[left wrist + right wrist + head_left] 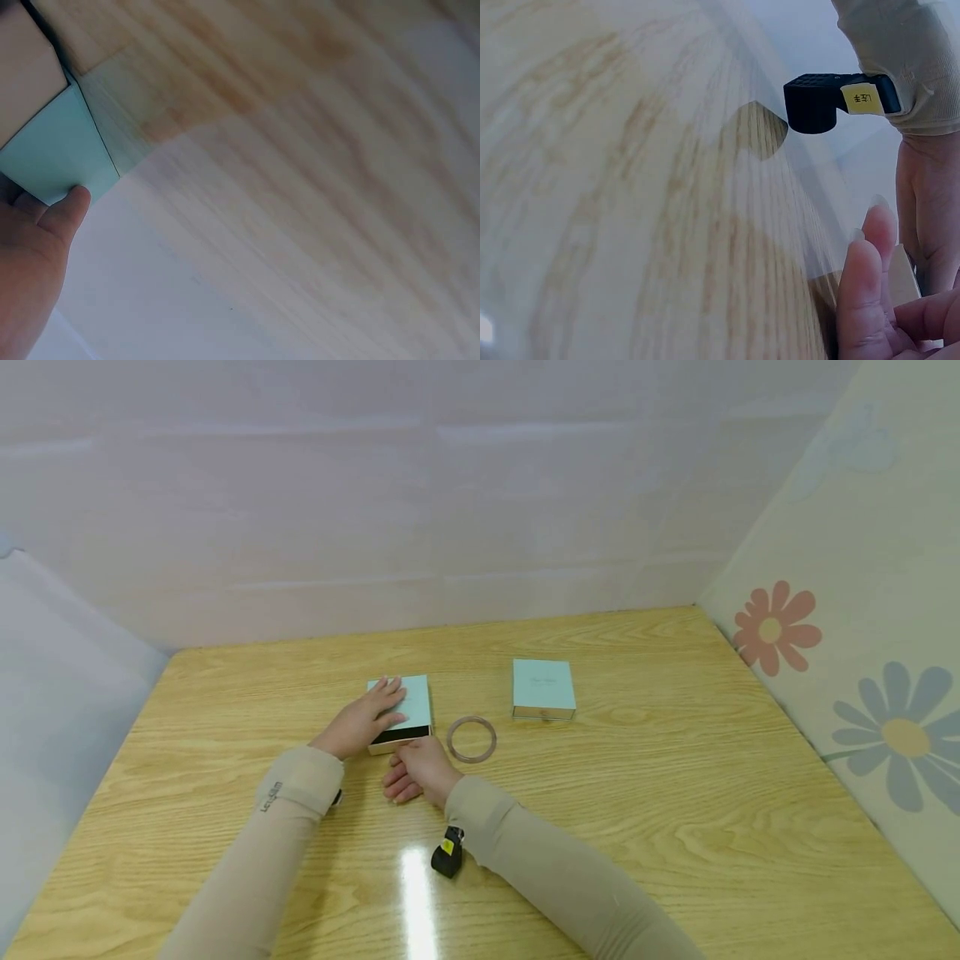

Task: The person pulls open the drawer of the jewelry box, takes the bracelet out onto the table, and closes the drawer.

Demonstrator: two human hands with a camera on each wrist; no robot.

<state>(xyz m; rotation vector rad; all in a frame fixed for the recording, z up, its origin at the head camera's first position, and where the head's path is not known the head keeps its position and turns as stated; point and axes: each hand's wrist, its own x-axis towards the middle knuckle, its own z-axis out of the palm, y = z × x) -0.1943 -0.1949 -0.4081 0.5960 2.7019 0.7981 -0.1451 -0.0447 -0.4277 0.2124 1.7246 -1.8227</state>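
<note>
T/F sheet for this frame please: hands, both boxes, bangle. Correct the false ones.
1. The left hand rests on top of the left box. True.
2. The bangle lies inside the left box. False: the bangle lies on the table, between the two boxes as seen from the head.
3. The left box's drawer is partly open, showing black inside. True.
4. The right hand is on the right box. False: the right hand is at the left box's drawer front.
5. The right box has no hand on it. True.
</note>
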